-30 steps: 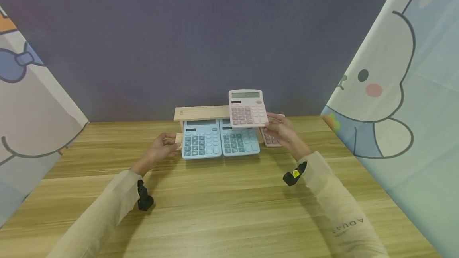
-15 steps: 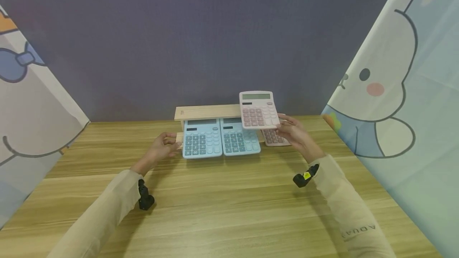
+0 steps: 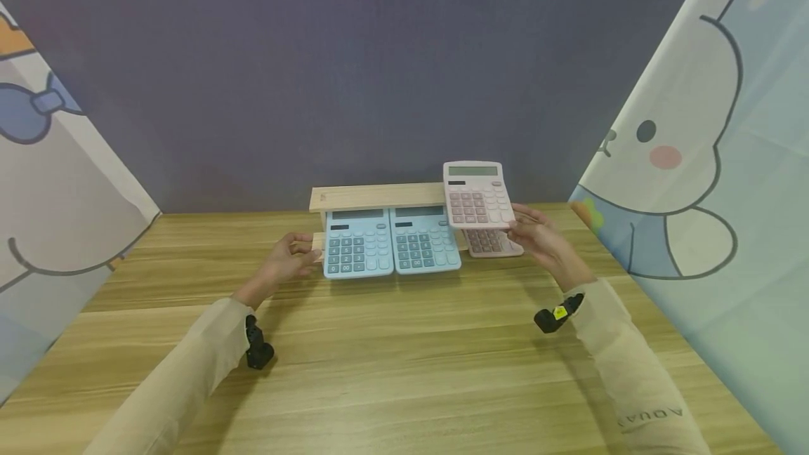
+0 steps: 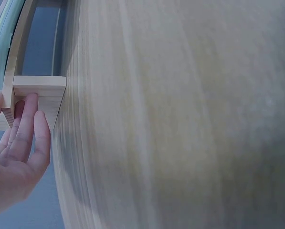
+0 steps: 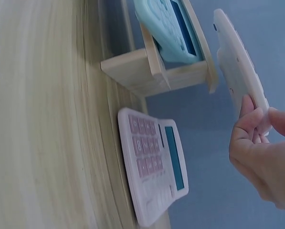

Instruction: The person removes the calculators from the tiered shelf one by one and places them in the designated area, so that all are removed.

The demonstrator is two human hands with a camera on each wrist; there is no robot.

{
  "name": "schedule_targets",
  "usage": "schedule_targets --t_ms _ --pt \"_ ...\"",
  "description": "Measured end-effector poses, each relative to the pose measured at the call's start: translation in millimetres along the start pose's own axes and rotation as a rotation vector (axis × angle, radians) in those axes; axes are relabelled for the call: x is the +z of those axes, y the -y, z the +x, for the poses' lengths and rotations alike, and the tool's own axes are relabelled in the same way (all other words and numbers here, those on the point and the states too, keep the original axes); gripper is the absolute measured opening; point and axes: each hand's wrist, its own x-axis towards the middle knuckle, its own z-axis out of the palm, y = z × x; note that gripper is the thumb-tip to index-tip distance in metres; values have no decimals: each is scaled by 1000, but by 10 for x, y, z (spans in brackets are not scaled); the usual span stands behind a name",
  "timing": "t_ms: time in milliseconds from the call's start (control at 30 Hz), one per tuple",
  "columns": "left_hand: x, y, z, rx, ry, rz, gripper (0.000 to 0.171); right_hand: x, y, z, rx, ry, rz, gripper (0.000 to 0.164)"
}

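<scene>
My left hand [image 3: 286, 258] grips the left end of a small wooden rack [image 3: 379, 197], thumb at the front and fingers behind it, as the left wrist view shows. Two light blue calculators, one on the left [image 3: 359, 248] and one on the right [image 3: 420, 244], lean side by side in this rack, their tops under its upper board. With my right hand [image 3: 548, 243] I pinch a pink calculator [image 3: 477, 192] by its lower right corner, raised above the rack's right end. Another pink calculator [image 5: 152, 167] lies face up on the table beside the rack, partly hidden in the head view.
The wooden table [image 3: 404, 357] reaches back to a dark grey panel [image 3: 392, 76] close behind the rack. Curtains with cartoon prints, one at the left [image 3: 57, 181] and one at the right [image 3: 714, 230], flank the table.
My right hand has carried the pink calculator to the right, off the rack's middle, uncovering more of the right blue calculator. My left hand has kept its place on the rack.
</scene>
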Motion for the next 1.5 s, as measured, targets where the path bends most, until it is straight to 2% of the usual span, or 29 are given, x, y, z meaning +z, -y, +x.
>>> schedule_targets --t_ms 300,567,800,1033,1100,1333,1433,1500 --pt "0 2 1 5 -3 8 55 -170 57 -88 -10 -1 43 41" --pt "2 -2 6 0 -7 16 53 -311 57 -166 -24 28 76 34" --pt "-1 -7 2 -3 -5 6 53 -410 18 -195 -24 4 64 34" --pt "-1 -14 -8 -1 -9 8 53 -515 -24 -229 -10 -15 99 34" --pt "0 -13 -7 -5 -12 9 53 -554 -41 -237 -8 -16 84 36" --pt "5 -19 -1 -20 -15 4 54 -695 -98 -260 3 -36 -32 58" --pt "2 -16 0 -16 -7 5 54 -756 -120 -286 18 -57 -55 58" --pt "-2 -12 0 -8 1 3 55 -796 -135 -307 22 -72 -27 52"
